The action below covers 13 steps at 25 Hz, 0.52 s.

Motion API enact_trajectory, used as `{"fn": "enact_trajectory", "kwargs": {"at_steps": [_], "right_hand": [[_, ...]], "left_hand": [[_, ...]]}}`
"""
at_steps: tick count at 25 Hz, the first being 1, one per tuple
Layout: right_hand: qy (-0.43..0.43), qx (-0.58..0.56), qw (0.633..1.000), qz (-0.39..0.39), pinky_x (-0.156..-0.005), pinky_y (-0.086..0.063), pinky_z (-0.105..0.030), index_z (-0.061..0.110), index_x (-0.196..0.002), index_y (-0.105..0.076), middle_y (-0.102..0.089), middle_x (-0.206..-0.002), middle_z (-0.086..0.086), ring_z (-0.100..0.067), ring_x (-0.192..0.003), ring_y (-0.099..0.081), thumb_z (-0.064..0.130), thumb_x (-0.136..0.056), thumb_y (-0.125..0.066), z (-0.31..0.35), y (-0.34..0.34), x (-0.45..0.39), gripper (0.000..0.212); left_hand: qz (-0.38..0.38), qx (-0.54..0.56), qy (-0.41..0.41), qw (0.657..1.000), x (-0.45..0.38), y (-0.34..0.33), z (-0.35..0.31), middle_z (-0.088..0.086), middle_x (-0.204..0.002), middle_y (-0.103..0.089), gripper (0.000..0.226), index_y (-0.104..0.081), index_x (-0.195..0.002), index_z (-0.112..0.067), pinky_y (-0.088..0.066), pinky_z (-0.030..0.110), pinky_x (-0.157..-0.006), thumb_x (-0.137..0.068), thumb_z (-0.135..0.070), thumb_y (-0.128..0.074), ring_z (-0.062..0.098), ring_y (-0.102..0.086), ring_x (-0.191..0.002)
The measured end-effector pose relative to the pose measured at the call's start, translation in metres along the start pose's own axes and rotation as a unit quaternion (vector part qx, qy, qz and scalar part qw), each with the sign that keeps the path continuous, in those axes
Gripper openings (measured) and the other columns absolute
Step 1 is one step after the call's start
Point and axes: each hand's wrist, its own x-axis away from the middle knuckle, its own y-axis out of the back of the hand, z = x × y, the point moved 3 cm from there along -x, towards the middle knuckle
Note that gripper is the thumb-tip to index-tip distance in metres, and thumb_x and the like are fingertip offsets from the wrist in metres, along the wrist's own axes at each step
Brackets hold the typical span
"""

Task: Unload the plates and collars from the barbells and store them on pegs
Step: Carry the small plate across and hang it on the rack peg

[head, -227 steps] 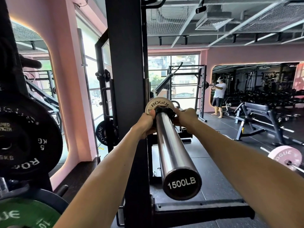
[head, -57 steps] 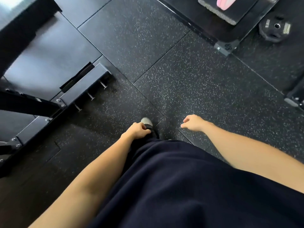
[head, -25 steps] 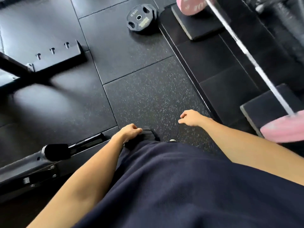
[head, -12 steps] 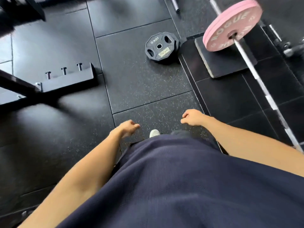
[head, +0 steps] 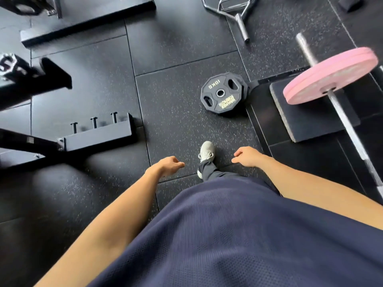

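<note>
Hands hang empty over the speckled rubber floor [head: 99,193]: the left hand [head: 167,165] and right hand [head: 247,156] both with fingers loosely curled, holding nothing. Pink plates [head: 329,75] sit on a barbell [head: 348,125] at the floor's right edge, over a black pad [head: 310,125]. A black 10 kg plate [head: 224,93] lies flat beside the pad.

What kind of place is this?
A gym's free-weight area, most likely: speckled rubber floor tiles, a black 10 kg plate lying flat, and a barbell loaded with pink bumper plates resting on a pad. Both hands are empty.
</note>
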Motion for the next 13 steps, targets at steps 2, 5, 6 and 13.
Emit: {"fn": "enact_trajectory", "kwargs": {"at_steps": [2, 5, 6, 13], "right_hand": [[0.000, 0.008, 1.000, 0.007, -0.085, -0.040, -0.030, 0.012, -0.128, -0.056, -0.059, -0.126, -0.008, -0.024, -0.107, -0.055, 0.029, -0.089, -0.065, 0.040, 0.043, -0.035, 0.044], [0.018, 0.030, 0.999, 0.006, -0.081, -0.041, -0.030, 0.011, -0.125, -0.058, -0.061, -0.117, -0.009, -0.022, -0.095, -0.054, 0.030, -0.087, -0.067, 0.102, 0.102, -0.081, 0.043], [0.026, 0.044, 0.999, 0.007, -0.080, -0.041, -0.030, 0.010, -0.124, -0.059, -0.061, -0.111, -0.008, -0.022, -0.093, -0.054, 0.029, -0.087, -0.068, 0.125, 0.120, -0.095, 0.042], [0.052, 0.094, 0.994, 0.025, -0.090, -0.045, -0.035, 0.008, -0.123, -0.058, -0.062, -0.119, -0.010, -0.029, -0.109, -0.058, 0.025, -0.089, -0.066, 0.263, 0.203, -0.210, 0.039]], "left_hand": [[-0.013, 0.008, 0.008, 1.000, -0.027, 0.058, -0.019, 0.011, -0.126, -0.061, 0.045, -0.055, -0.123, -0.011, -0.047, 0.038, -0.093, -0.095, -0.046, -0.051, 0.029, -0.059, -0.112], [-0.056, 0.023, 0.000, 0.998, -0.061, 0.135, -0.039, 0.009, -0.116, -0.063, 0.040, -0.060, -0.115, -0.011, -0.047, 0.036, -0.094, -0.094, -0.044, -0.052, 0.025, -0.060, -0.106], [-0.072, 0.029, -0.003, 0.997, -0.068, 0.159, -0.044, 0.009, -0.111, -0.062, 0.037, -0.061, -0.110, -0.011, -0.047, 0.035, -0.093, -0.094, -0.044, -0.052, 0.023, -0.059, -0.103], [-0.035, 0.045, 0.032, 0.998, -0.165, 0.291, -0.048, 0.008, -0.120, -0.066, 0.046, -0.064, -0.113, -0.009, -0.043, 0.028, -0.082, -0.091, -0.047, -0.053, 0.025, -0.061, -0.106]]}}
